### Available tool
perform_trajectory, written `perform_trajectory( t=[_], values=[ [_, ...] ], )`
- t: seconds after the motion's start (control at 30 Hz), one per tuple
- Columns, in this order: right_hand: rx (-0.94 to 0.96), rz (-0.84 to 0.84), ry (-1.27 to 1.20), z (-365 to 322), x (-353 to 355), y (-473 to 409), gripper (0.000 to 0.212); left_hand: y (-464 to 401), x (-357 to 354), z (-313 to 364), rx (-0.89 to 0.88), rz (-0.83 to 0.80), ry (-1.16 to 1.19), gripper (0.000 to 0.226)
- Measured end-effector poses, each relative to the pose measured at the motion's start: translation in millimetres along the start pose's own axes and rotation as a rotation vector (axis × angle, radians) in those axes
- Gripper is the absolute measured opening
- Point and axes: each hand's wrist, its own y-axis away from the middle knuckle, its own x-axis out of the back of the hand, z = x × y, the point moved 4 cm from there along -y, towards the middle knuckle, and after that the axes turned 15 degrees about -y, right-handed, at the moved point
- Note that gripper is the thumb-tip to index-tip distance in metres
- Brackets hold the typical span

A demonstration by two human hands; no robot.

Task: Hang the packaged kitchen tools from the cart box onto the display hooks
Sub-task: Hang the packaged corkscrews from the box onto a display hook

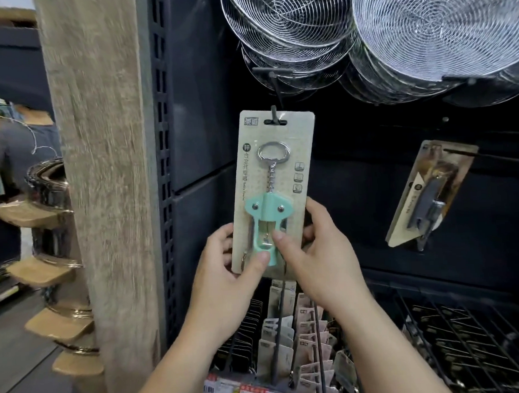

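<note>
A carded bottle opener, mint green with a metal ring and screw, hangs upright with its top slot over a black display hook. My left hand grips the card's lower left edge, thumb across the green body. My right hand pinches the lower right edge, thumb on the front. The cart box is out of view.
Wire strainers hang above. Another carded tool hangs tilted on a hook to the right. Rows of packaged items fill hooks below. A wooden post stands left, with stacked wood-handled pans beside it.
</note>
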Motion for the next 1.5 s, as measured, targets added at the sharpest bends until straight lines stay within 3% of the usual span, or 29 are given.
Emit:
perform_trajectory(
  t=[0.63,0.77,0.87,1.03,1.2,1.5],
  values=[
    [-0.076,0.19,0.072,73.2,-14.5,-85.9,0.055,-87.2,-59.9,-36.8,0.04,-0.034,-0.189,0.034],
    [-0.095,0.21,0.086,77.7,-14.3,-91.0,0.058,-94.3,-65.0,-38.3,0.077,-0.063,-0.21,0.044],
    [-0.123,0.205,0.146,79.3,-12.3,-84.4,0.064,-90.8,-64.4,-36.4,0.134,-0.114,-0.246,0.07],
    [-0.195,0.202,0.369,78.2,8.3,-38.2,0.074,-59.4,-62.5,-39.0,0.079,-0.222,-0.435,0.076],
    [-0.311,0.267,0.569,79.8,63.0,44.5,0.075,-6.7,-85.7,-38.4,-0.139,-0.462,-0.601,0.072],
    [-0.567,0.476,0.73,66.5,142.6,258.2,0.076,106.2,-198.5,20.0,-0.513,-0.801,-0.533,0.068]
  ],
)
